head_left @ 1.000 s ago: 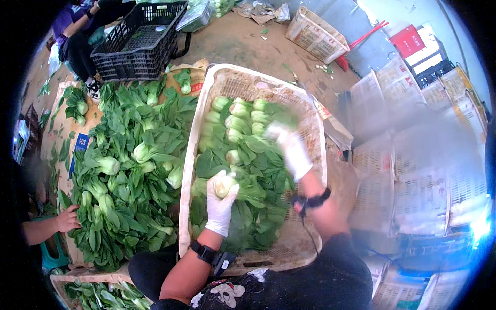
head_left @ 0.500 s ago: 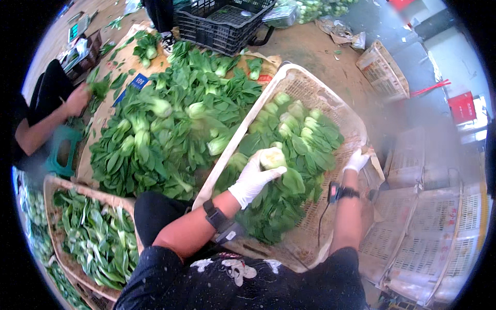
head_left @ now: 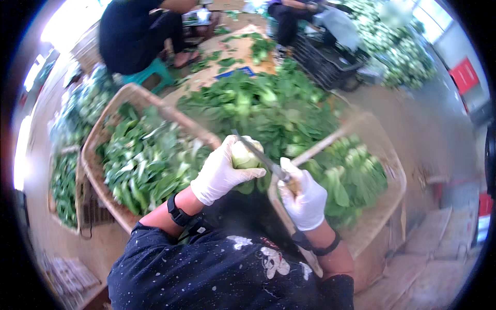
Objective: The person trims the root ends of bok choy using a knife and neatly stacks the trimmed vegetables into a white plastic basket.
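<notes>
In white gloves, my two hands meet above my lap, between two crates. My left hand (head_left: 219, 173) is closed round a head of bok choy (head_left: 243, 155), its pale cut base turned up. A knife (head_left: 258, 155) is gripped in my right hand (head_left: 305, 196), fingers wrapped round the handle. Its narrow dark blade slants up and left across the base of the bok choy; whether it touches is hard to tell. Right of my hands, a pale crate (head_left: 400, 170) holds bok choy laid in rows (head_left: 356, 170). Ahead lies a heap of loose bok choy (head_left: 258, 103).
At left stands a brown-rimmed crate (head_left: 95, 175) of loose green leaves. Beyond it a person (head_left: 129, 39) sits on a green stool (head_left: 157, 75). Another person (head_left: 287, 20) is near a black crate (head_left: 325, 67) at the back. Vegetables are piled at far right (head_left: 398, 51).
My view has swung left. My left hand brings the bok choy to the space between the crates. My right hand has left the pale crate's right side and now shows a knife.
</notes>
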A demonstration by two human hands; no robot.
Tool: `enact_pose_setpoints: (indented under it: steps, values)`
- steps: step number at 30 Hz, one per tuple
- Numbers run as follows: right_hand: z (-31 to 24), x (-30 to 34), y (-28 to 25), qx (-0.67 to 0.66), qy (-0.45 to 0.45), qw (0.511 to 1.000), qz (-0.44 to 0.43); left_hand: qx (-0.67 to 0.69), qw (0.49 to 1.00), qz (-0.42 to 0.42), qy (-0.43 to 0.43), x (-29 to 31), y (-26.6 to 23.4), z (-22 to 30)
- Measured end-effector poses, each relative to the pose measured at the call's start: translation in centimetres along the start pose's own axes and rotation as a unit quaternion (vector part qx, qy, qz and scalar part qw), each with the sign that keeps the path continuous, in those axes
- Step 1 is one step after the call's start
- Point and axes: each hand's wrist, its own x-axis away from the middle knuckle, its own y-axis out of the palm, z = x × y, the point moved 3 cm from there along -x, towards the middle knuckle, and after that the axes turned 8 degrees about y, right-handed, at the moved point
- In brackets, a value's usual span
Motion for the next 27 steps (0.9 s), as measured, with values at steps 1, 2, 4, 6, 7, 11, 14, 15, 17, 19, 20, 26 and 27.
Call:
enact_pose_setpoints:
  steps: [1,2,4,6,7,11,14,15,17,19,20,26,27]
  values:
    - [-1.2,-0.4,1.9,0.069,-0.037,0.997,-0.021,-0.010,1.000,0.001,-0.026,0.9,-1.7,1.0]
    - [-2.5,-0.7,3.9,0.084,-0.062,0.994,-0.035,-0.063,0.996,0.049,-0.024,2.2,-3.7,1.5]
    - [-5.2,-1.1,7.5,0.085,-0.089,0.990,-0.071,-0.197,0.968,0.151,0.026,5.1,-7.8,0.6]
    - [-7.0,-1.4,10.0,0.058,-0.119,0.986,-0.096,-0.204,0.959,0.195,0.016,7.2,-10.5,-0.1]
    - [-7.8,-1.5,11.1,0.045,-0.131,0.985,-0.107,-0.184,0.960,0.209,0.008,8.0,-11.6,-0.4]
    - [-9.9,-1.4,13.8,0.036,-0.163,0.978,-0.122,-0.158,0.957,0.243,-0.007,10.5,-14.3,-1.6]
    - [-10.5,-1.7,15.8,0.064,-0.184,0.972,-0.131,-0.210,0.949,0.235,-0.023,11.0,-15.5,-1.1]
    - [-10.7,-1.9,16.4,0.077,-0.189,0.969,-0.139,-0.222,0.947,0.230,-0.032,11.1,-15.9,-1.2]
    - [-11.2,-2.3,17.9,0.037,-0.208,0.967,-0.141,-0.277,0.927,0.252,-0.022,11.9,-16.6,-1.2]
    - [-11.6,-2.6,19.6,0.015,-0.241,0.961,-0.136,-0.319,0.905,0.281,0.003,13.1,-17.7,-1.7]
    - [-11.6,-2.5,21.1,-0.011,-0.239,0.957,-0.162,-0.310,0.901,0.301,0.017,13.8,-18.3,-2.2]
    - [-4.6,-2.7,24.0,0.146,-0.010,0.935,-0.323,-0.381,0.841,0.369,0.103,15.8,-20.0,1.6]
    - [-5.6,-3.2,22.6,0.078,-0.023,0.953,-0.291,-0.478,0.808,0.316,0.138,15.5,-20.6,1.6]
